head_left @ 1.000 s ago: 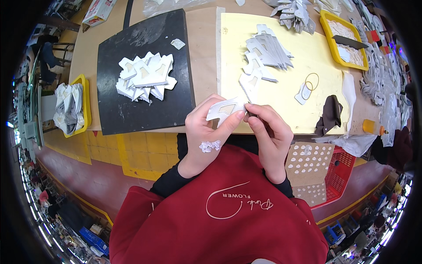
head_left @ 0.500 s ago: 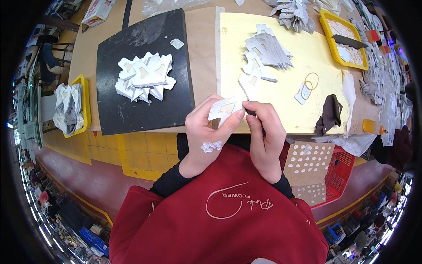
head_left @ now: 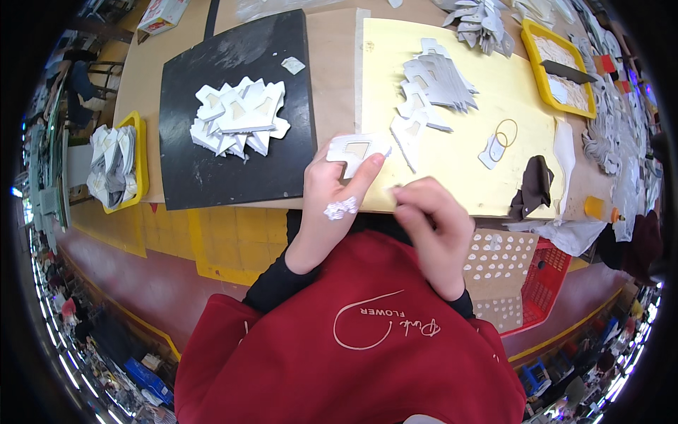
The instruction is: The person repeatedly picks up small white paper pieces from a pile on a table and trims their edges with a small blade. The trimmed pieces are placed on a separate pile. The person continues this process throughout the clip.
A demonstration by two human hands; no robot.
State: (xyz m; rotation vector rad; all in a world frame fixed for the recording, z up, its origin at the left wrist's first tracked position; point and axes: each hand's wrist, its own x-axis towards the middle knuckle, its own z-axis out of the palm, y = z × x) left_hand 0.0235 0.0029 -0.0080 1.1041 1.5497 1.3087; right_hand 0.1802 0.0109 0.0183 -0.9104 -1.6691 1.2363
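My left hand (head_left: 326,185) is closed on a flat white cut-out piece (head_left: 357,148) with a beige patch on its face, held above the table's near edge. A cluster of small white bits (head_left: 340,208) sits on the back of that hand. To its right, my right hand (head_left: 436,222) is pinched and somewhat blurred, apart from the piece; whatever its fingertips hold is too small to make out. Beyond it, a fanned row of similar white pieces (head_left: 439,79) lies on a yellow sheet (head_left: 385,63). More patched pieces (head_left: 244,113) are heaped on a black board (head_left: 187,85) at left.
A yellow basket (head_left: 142,155) of pieces stands far left; another yellow tray (head_left: 538,65), with a dark blade-like strip across it, is far right. Rubber bands (head_left: 506,133) and a dark cloth (head_left: 534,187) lie on the sheet. A red crate (head_left: 547,279) sits below the table at right.
My right hand has drawn away from the white piece, down and to the right. My left hand has lifted slightly, keeping the piece. The whole view has shifted a little.
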